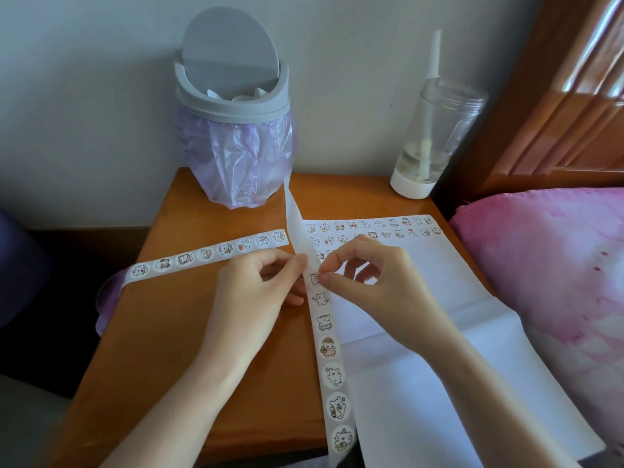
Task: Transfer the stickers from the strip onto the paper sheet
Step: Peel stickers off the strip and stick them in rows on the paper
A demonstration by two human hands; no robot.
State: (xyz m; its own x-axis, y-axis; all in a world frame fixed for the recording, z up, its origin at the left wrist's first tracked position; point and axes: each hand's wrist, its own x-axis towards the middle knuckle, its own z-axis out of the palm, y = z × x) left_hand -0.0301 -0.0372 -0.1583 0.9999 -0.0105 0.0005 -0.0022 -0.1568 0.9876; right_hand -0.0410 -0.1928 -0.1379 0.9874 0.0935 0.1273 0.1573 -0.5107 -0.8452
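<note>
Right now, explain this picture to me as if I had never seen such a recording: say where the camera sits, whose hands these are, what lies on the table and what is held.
There is no machine here. One camera is worn on a person's head and looks down at their own two bare hands. The left hand grips a long sticker strip, and the right hand pinches the edge of a sticker on it. Under them is a wooden table. A white paper sheet lies on it, with rows of stuck stickers along its far edge. A second strip lies to the left. At the back stand a grey bin with a purple bag and a clear bottle.
</note>
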